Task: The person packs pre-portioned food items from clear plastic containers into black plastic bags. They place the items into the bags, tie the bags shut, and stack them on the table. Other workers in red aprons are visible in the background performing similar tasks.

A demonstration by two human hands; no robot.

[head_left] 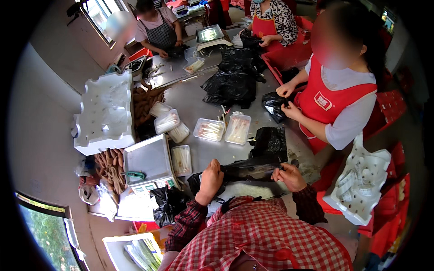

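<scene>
My left hand (210,180) is closed in a fist on a black plastic bag (246,171). At the bag's other end my right hand (290,177) pinches its edge between thumb and fingers. The bag stretches across the table's near edge, in front of my checked apron. Just beyond it stand two clear plastic tubs of pale, thin sticks, the left tub (209,130) and the right tub (238,128). Another such tub (181,160) leans beside the scale, near my left hand. Black plastic sheeting (269,142) lies beyond my right hand.
A metal-topped scale (149,160) with a green cutter (134,175) stands left; several tubs are stacked behind it. White foam trays (106,113) stand far left, another foam tray (361,180) right. A heap of black bags (235,77) covers mid-table. A red-aproned co-worker (337,99) handles a bag.
</scene>
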